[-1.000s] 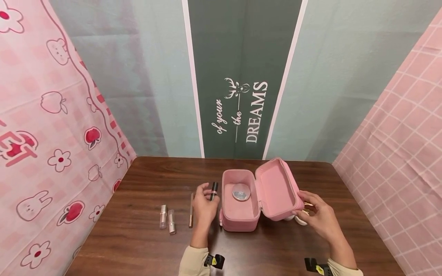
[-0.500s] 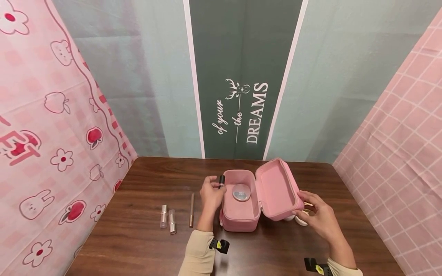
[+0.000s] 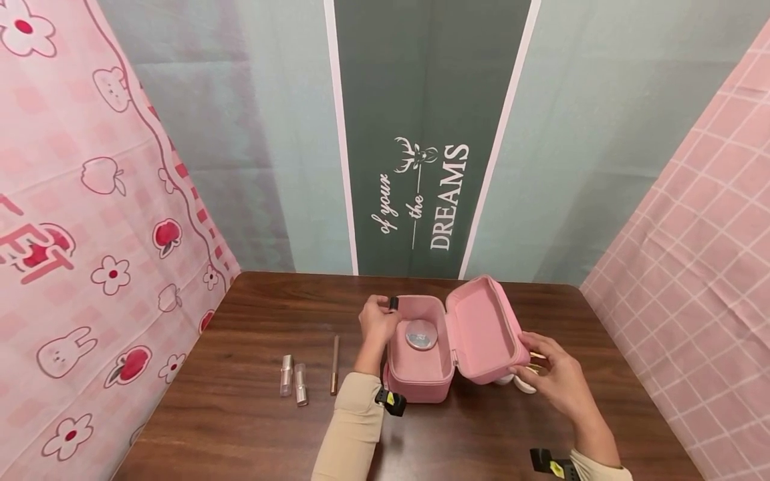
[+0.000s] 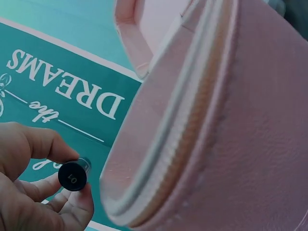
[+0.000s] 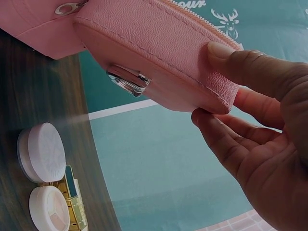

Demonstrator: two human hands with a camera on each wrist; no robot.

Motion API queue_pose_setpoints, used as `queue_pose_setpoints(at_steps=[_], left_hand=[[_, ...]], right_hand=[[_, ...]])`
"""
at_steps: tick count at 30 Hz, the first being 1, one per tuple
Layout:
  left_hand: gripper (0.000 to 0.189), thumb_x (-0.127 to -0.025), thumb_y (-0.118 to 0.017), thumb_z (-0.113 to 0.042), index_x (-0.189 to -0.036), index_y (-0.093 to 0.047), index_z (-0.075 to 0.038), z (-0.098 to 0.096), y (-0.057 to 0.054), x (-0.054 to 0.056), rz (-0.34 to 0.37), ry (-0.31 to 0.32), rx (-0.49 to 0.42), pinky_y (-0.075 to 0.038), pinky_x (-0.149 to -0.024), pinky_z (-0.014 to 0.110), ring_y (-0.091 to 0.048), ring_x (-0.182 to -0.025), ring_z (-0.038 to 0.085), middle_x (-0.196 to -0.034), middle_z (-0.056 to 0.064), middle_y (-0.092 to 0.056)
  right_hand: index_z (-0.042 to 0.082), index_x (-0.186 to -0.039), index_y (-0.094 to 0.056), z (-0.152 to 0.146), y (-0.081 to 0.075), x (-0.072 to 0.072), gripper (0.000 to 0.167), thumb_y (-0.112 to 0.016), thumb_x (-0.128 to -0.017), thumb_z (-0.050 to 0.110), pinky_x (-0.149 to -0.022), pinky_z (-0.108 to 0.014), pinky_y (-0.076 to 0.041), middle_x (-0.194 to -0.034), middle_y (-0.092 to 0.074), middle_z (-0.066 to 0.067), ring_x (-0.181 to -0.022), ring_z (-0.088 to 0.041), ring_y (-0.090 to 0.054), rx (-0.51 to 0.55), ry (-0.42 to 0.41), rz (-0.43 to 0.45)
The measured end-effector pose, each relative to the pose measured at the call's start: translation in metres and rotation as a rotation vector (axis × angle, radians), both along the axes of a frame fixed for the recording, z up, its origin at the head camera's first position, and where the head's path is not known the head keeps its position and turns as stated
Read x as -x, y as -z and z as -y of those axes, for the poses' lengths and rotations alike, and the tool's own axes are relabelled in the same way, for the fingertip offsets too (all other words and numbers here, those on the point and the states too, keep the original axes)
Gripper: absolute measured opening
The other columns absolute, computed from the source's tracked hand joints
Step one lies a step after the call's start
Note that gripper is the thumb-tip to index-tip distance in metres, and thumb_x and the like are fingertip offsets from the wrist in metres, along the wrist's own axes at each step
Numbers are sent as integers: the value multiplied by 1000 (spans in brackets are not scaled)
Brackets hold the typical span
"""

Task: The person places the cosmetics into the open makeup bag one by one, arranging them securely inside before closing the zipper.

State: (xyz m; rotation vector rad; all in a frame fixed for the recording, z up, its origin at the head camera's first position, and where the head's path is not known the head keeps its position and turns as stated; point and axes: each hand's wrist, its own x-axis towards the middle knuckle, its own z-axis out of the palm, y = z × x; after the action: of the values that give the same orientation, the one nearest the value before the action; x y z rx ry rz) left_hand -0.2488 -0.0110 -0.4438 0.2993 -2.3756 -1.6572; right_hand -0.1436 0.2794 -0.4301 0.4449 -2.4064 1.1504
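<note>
My left hand (image 3: 377, 323) pinches a black-ended cosmetic tube (image 4: 72, 175) between thumb and fingers, at the left rim of an open pink zip case (image 3: 419, 393). The number 01 shows on the tube's end in the left wrist view. Inside the case lies a round silvery compact (image 3: 421, 335). On the right side, my right hand (image 3: 556, 374) grips the outer edge of the case's lid (image 3: 481, 334), thumb on one side and fingers underneath. The lid is swung back and tilted, above the table.
Left of the case, two clear-and-silver lipsticks (image 3: 301, 385) and a slim brown pencil (image 3: 334, 366) lie on the wooden table (image 3: 240, 427). Beneath the lid sit a round pale jar (image 5: 47, 151), a white round container (image 5: 49, 209) and a gold case (image 5: 74, 202).
My left hand has moved right and away from me with the tube, from beside the pencil to the case's left rim. My right hand and the lid stay in place.
</note>
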Motion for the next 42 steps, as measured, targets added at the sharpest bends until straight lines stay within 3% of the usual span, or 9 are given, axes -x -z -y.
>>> queue_pose_setpoints(at_steps=[6, 15, 22, 33, 35, 37, 39, 42], left_hand=[[31, -71, -69, -2, -101, -61, 1, -5, 2, 7, 28, -7, 58, -47, -77, 40, -60, -83, 28, -77, 8, -66], [25, -75, -67, -2, -98, -60, 3, -9, -1, 8, 27, -26, 130, -45, -81, 45, -57, -91, 36, -86, 15, -64], [36, -70, -71, -6, -102, -59, 3, -8, 1, 8, 47, -24, 138, -45, -81, 46, -56, -92, 37, -93, 18, -59], [32, -70, -70, -5, -100, -61, 2, -8, 1, 9, 37, -13, 148, -46, -79, 44, -57, -89, 36, -90, 16, -61], [33, -70, -71, -6, -101, -61, 2, -6, -1, 8, 32, 17, 155, -46, -79, 44, -57, -88, 35, -90, 17, -61], [36, -71, -72, -8, -104, -61, 2, -4, -2, 6, 21, 88, 211, -47, -78, 43, -57, -89, 33, -93, 17, -62], [41, -73, -73, -11, -109, -60, 2, -2, -6, 3, 5, 187, 306, -47, -78, 43, -57, -90, 33, -97, 18, -61], [51, -74, -74, -17, -118, -57, 1, 3, -14, -3, -2, 346, 520, -47, -77, 45, -56, -94, 33, -102, 19, -58]], right_hand=[[-8, -111, -60, 0, 1, 0, 56, -81, -59, -11, -73, -14, -46, -110, -57, -19, -90, 8, -53, -20, 13, 1], [-8, -112, -60, 0, 0, -1, 56, -81, -60, -10, -73, -17, -48, -111, -57, -20, -92, 8, -52, -18, 8, 15], [-9, -112, -59, 1, -1, 0, 56, -81, -60, -11, -73, -13, -45, -110, -57, -20, -91, 7, -53, 2, -6, 7], [-7, -113, -60, 2, -2, -1, 57, -81, -61, -9, -74, -8, -42, -112, -57, -20, -92, 8, -51, -24, 15, 12], [-7, -113, -60, 2, -1, -1, 56, -81, -61, -9, -74, -9, -43, -112, -57, -20, -93, 8, -51, -23, 14, 13], [-7, -113, -60, 2, -1, -2, 56, -81, -61, -9, -74, -9, -43, -112, -56, -20, -94, 9, -50, -20, 15, 15], [-7, -113, -60, 3, -1, -2, 56, -81, -61, -8, -74, -9, -43, -112, -56, -20, -94, 10, -49, -18, 17, 15], [-7, -112, -60, 3, 0, -2, 56, -81, -61, -9, -74, -8, -42, -112, -56, -19, -94, 10, -49, -18, 17, 14]])
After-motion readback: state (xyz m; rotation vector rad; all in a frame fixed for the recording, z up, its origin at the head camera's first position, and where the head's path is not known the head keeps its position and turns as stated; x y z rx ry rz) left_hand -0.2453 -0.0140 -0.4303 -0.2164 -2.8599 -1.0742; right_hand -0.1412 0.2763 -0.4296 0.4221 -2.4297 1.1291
